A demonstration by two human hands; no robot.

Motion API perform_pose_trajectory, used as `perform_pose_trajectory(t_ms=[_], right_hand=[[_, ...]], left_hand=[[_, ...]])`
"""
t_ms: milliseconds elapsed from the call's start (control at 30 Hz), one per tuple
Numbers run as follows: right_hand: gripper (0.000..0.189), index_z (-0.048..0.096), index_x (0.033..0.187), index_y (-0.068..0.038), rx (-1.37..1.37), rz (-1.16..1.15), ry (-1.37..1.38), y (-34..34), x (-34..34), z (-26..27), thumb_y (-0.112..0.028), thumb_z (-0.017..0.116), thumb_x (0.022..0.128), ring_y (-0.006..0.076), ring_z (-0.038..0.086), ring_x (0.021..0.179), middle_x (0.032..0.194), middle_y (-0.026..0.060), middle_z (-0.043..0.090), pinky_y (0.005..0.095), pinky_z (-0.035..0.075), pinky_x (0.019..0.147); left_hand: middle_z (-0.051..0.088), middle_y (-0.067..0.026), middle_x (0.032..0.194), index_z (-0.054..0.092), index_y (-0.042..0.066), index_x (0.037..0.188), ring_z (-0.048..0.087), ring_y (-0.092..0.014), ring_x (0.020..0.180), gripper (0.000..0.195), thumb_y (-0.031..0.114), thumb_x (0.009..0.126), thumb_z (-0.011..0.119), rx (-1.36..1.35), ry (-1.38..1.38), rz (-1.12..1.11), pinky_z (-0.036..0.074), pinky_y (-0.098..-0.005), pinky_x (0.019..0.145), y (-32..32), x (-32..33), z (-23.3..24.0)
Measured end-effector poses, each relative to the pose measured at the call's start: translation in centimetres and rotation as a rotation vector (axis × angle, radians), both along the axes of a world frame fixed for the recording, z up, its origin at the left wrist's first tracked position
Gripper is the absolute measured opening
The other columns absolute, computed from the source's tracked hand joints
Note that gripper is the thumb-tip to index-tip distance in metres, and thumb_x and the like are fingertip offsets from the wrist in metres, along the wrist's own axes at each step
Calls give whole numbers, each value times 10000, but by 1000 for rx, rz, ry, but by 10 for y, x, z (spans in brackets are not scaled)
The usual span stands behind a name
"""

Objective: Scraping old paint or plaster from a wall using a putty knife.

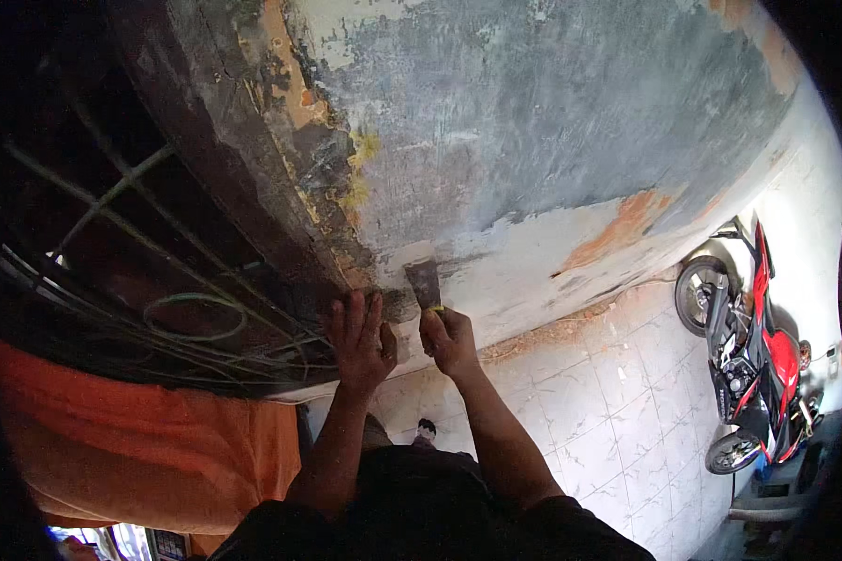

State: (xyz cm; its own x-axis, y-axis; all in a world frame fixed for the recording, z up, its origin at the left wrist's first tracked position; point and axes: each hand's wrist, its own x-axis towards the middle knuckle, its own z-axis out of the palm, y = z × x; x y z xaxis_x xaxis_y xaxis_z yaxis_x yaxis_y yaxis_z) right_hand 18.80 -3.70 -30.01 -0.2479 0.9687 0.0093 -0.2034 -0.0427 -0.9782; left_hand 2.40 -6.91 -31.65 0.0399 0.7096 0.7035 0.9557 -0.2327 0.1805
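Observation:
My right hand (450, 341) grips a putty knife (424, 282) by its handle, of which a bit of yellow shows. The knife's wide, stained metal blade points up the picture, its edge at the wall (519, 126). Grey, white and orange-brown patches cover that wall, and its coating is rough along the left edge. My left hand (359, 341) rests with fingers spread near the wall's corner, beside a dark opening with metal bars (112, 193). It holds no tool.
An orange cloth (147, 435) hangs at the lower left. Pale floor tiles (596, 414) extend below the wall, with debris (554, 333) along its foot. A red and black motorcycle (744, 357) stands at the right. A looped cable (196, 338) hangs by the bars.

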Motion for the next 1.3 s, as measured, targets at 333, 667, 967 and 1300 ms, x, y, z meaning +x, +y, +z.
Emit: perform_pose_trajectory(t_ms=[333, 667, 967, 1300], right_hand=[[390, 514, 741, -34, 115, -1, -6, 11, -8, 0, -351, 501, 968, 80, 416, 498, 571, 2, 476, 262, 345, 459], [401, 485, 690, -48, 123, -69, -283, -6, -2, -75, -340, 496, 964, 76, 401, 513, 559, -10, 449, 257, 330, 467], [397, 493, 692, -46, 20, -100, -136, -17, -4, -100, -331, 501, 969, 78, 410, 509, 556, -9, 452, 261, 332, 465], [477, 453, 660, -55, 22, -60, -94, -10, -11, -65, -407, 436, 981, 90, 412, 455, 520, 10, 448, 255, 332, 426]], left_hand=[[295, -96, 1494, 458, 167, 1379, 173, -360, 1403, 502, 212, 881, 510, 2, -62, -32, 67, -609, 1102, 0, 3, -5], [273, -87, 1507, 455, 173, 1381, 151, -337, 1413, 517, 213, 869, 506, -3, -23, -23, 73, -589, 1113, 0, 5, -2], [262, -83, 1513, 456, 166, 1381, 140, -334, 1416, 512, 221, 875, 512, 32, 45, 2, 66, -582, 1115, 4, 2, -4], [262, -86, 1513, 470, 165, 1373, 140, -324, 1419, 490, 195, 886, 511, 45, 5, -8, 84, -589, 1112, 4, 3, -4]])
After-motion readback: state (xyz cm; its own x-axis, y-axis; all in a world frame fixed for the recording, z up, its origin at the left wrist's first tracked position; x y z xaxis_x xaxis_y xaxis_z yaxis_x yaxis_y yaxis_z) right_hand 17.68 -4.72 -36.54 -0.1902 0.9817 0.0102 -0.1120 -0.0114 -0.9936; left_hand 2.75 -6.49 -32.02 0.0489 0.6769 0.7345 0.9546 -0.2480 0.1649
